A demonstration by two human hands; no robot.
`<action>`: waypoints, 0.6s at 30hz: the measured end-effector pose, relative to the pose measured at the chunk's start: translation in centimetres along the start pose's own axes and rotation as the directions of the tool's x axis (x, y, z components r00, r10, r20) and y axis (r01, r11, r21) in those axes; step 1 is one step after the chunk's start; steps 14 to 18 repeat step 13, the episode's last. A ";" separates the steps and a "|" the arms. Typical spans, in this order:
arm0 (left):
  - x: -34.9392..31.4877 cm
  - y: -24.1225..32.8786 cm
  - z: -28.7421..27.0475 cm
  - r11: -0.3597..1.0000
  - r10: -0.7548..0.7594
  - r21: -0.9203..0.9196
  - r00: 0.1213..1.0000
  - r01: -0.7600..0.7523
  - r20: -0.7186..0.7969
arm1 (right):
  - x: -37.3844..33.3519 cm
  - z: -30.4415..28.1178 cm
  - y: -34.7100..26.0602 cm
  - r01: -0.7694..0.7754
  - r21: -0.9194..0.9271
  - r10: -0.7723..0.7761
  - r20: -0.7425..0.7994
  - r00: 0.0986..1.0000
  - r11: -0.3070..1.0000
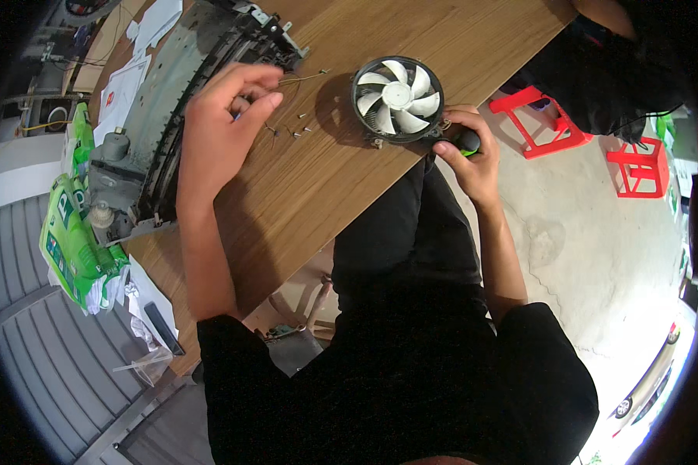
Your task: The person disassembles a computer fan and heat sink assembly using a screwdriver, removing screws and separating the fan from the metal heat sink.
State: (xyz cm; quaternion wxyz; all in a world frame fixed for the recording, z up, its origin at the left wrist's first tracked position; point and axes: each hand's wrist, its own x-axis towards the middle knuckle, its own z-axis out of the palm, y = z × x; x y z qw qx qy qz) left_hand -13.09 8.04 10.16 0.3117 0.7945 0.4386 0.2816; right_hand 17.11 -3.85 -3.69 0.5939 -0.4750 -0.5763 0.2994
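On the wooden table (287, 194) sits a round cooling fan (397, 96) with white blades in a dark ring and small brackets at its rim. My right hand (477, 159) is at the fan's near right side, closed around a black and green handle (470, 142) that looks like a screwdriver's; its tip is hidden. The fingers of that hand also reach the fan's edge. My left hand (229, 112) hovers left of the fan, thumb and forefinger apart, the other fingers curled. By its fingertips lie a thin wire (306, 78) and several small screws (307, 129).
A large grey and black machine part (159, 124) covers the table's left side, with papers (124, 89) behind it. Green packages (74, 240) stand beyond the left edge. Red plastic stools (543, 124) are on the floor at right, near another person's arm (605, 15).
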 end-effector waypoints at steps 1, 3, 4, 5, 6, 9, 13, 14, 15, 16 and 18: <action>-0.2 -0.1 -0.1 1.000 -0.003 0.009 1.000 0.003 -0.008 | 0.0 -0.1 0.1 0.006 0.009 -0.006 0.006 1.000 1.000; -0.5 -0.4 -0.1 0.976 -0.019 0.218 0.987 -0.017 0.163 | -0.1 -0.4 0.5 0.028 0.031 -0.027 -0.008 1.000 0.999; -0.7 -0.8 0.5 0.979 0.034 0.191 0.980 -0.072 0.194 | -0.2 -0.5 0.4 0.037 0.075 -0.038 0.010 0.999 0.996; -0.9 -1.1 0.9 0.980 0.034 0.187 0.981 -0.071 0.191 | -0.7 -0.3 0.5 0.037 0.071 -0.038 0.014 0.999 0.997; -1.1 -1.4 1.3 0.975 0.019 0.214 0.976 -0.067 0.216 | -1.4 -0.1 0.9 0.033 0.177 -0.019 -0.078 0.997 0.984; -1.4 -1.6 1.8 0.959 -0.054 0.282 0.973 -0.011 0.224 | -3.0 0.1 1.4 0.041 0.278 0.015 -0.197 0.980 0.960; -1.4 -3.0 2.3 0.930 -0.023 0.357 0.958 -0.084 0.287 | -6.1 -0.4 3.3 -0.216 0.318 0.339 -0.410 0.847 0.923; -1.4 -3.0 2.3 0.930 -0.023 0.357 0.958 -0.084 0.287 | -6.1 -0.4 3.3 -0.216 0.318 0.339 -0.410 0.847 0.923; -1.4 -3.0 2.3 0.930 -0.023 0.357 0.958 -0.084 0.287 | -6.1 -0.4 3.3 -0.216 0.318 0.339 -0.410 0.847 0.923; -1.4 -3.0 2.3 0.930 -0.023 0.357 0.958 -0.084 0.287 | -6.1 -0.4 3.3 -0.216 0.318 0.339 -0.410 0.847 0.923; -1.4 -3.0 2.3 0.930 -0.023 0.357 0.958 -0.084 0.287 | -6.1 -0.4 3.3 -0.216 0.318 0.339 -0.410 0.847 0.923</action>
